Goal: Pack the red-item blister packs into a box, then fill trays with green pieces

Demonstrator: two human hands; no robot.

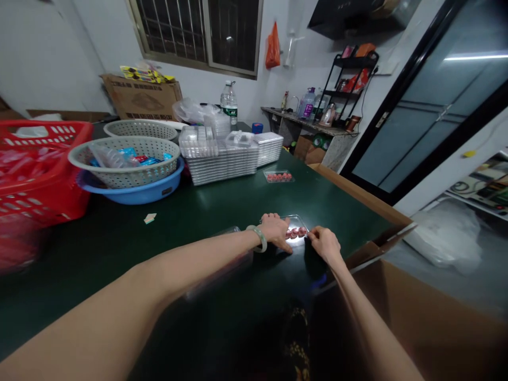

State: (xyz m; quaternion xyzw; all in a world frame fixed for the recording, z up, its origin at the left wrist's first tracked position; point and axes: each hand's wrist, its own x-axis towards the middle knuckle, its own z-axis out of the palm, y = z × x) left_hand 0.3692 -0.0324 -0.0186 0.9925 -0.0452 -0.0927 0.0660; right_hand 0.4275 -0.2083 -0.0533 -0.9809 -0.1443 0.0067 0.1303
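On the dark green table lies a shallow clear plastic tray (296,219) with a row of pinkish round pieces (297,233) in it. My left hand (274,230), a pale green bangle (260,239) at its wrist, rests over the tray's left end with the fingers spread; it covers part of the row. At the right corner of that tray, my right hand (326,243) pinches the edge between thumb and fingers. Another clear container (222,272), blurred, lies partly behind my left forearm. Farther back sits a second clear tray (279,177) with similar pink pieces.
Stacks of clear plastic trays (224,164) stand at the back. To the left are a grey basket (127,174) in a blue basin (159,193) and a red crate (47,185). A scrap (150,218) lies on the table (190,211). An open cardboard box (428,312) stands at right.
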